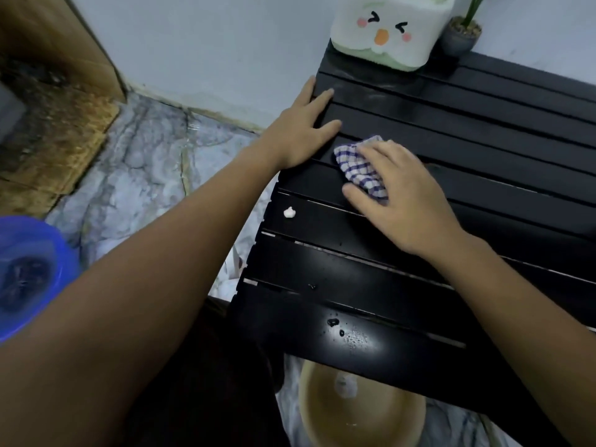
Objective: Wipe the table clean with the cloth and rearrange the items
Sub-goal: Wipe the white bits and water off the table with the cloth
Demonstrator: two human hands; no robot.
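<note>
Below the table's [419,359] near edge, a tan basin [351,411] is seen on the floor, with a little liquid and a pale blob in it. At far left a blue basin [29,269] is seen, something dark lying in its bottom. On the table's far end a white-and-green box with a cartoon face [390,30] is set, and just beside it a small grey pot [461,38] with pebbly fill and green leaves.

The checked cloth [358,166] is bunched on the black slatted table, towards its left side, and is pressed down by the right hand [400,195]: the fingers are laid over it and the thumb is held against its near side, so the cloth is grasped under the palm. The left hand [303,130] is laid flat on the table's left edge, just beside the cloth, its fingers straight and nothing held in it. Both forearms are stretched forward from the near side.

A small white lump [289,213] is left on a slat near the left edge, apart from the cloth. Water drops [338,327] are scattered on the nearest slat. Marbled floor and a stained brown patch are seen at left.
</note>
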